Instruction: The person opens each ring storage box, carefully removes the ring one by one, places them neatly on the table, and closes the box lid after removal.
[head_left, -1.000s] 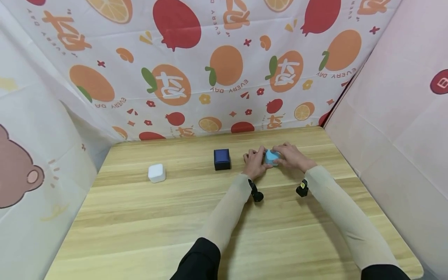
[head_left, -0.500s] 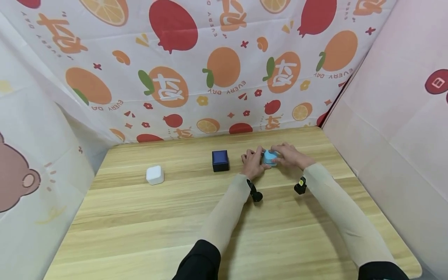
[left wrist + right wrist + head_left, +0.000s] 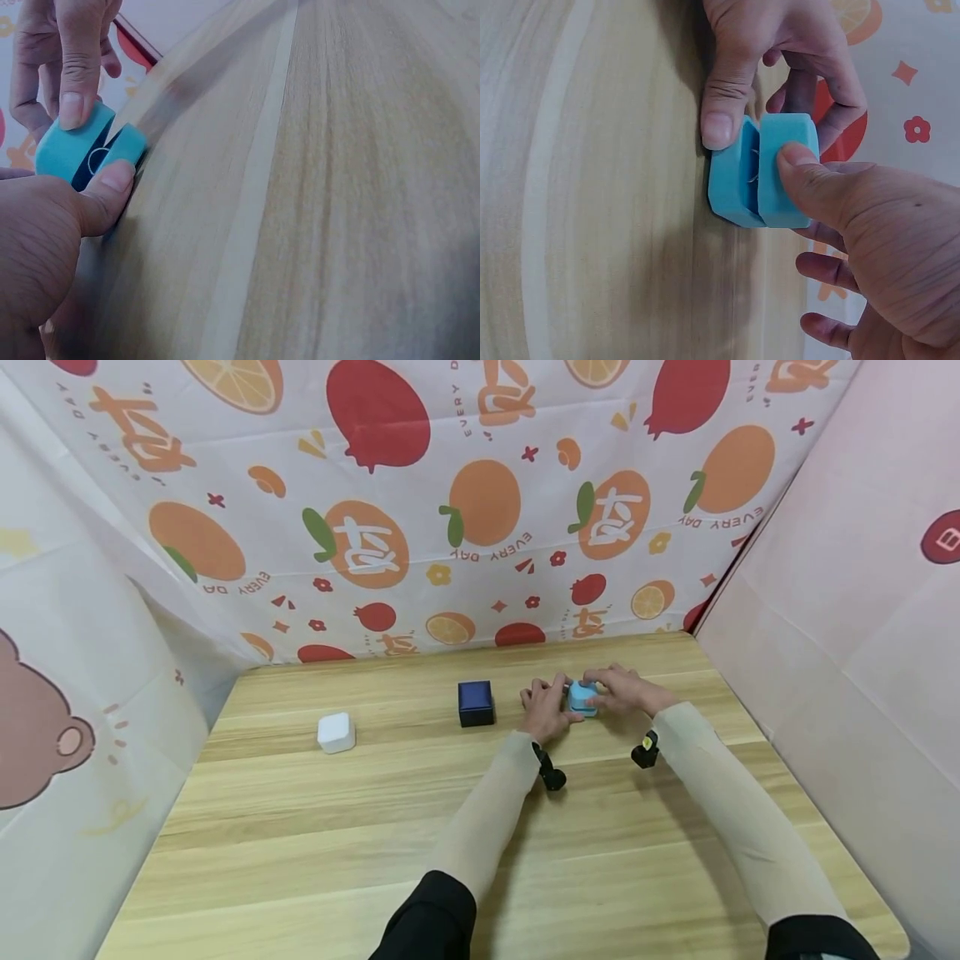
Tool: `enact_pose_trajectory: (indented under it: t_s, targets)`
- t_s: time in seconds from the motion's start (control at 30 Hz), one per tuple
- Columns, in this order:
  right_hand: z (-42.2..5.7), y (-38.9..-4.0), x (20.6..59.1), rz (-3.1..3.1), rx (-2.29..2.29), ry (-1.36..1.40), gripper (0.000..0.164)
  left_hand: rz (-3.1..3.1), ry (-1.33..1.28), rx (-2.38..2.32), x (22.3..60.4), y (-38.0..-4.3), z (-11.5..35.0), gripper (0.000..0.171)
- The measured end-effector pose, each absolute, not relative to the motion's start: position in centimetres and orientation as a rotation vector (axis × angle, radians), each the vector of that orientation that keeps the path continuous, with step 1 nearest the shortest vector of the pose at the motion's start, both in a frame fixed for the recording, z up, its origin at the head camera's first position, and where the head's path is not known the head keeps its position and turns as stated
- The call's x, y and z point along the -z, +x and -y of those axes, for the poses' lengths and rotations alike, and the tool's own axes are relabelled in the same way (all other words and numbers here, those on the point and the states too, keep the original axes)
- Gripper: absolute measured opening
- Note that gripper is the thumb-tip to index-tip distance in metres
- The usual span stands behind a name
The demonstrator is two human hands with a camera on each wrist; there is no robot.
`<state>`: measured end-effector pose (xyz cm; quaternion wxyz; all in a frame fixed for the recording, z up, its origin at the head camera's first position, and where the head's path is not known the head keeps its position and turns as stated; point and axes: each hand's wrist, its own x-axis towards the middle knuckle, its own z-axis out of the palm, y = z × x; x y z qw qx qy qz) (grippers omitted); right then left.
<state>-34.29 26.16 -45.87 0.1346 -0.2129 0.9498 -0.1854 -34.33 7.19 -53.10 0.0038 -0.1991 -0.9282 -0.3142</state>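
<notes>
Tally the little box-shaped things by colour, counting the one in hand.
White box: 1
Dark blue box: 1
Light blue box: 1
Total: 3

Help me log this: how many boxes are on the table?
3: white box at left, dark blue box near middle, light blue box right of that, held by left hand and right hand, which could hide more.
</notes>
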Motion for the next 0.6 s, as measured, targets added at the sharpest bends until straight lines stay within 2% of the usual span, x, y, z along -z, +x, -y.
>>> enact_pose_trajectory:
  t_s: [0.23,0.47,0.6]
  targets:
    - [-26.32,-34.99,45.76,-2.736,0.513,-0.620,0.023,2.894,-0.626,0.964,52.98,-34.47,-7.12,0.057]
    - [-26.45,-35.39,45.87,-2.662,0.659,-0.811,0.014,2.910,-0.634,0.955,52.99,-34.54,-6.97,0.056]
    - [-26.47,-35.39,45.66,-2.625,0.707,-0.778,0.012,2.909,-0.638,0.963,52.86,-34.51,-6.95,0.056]
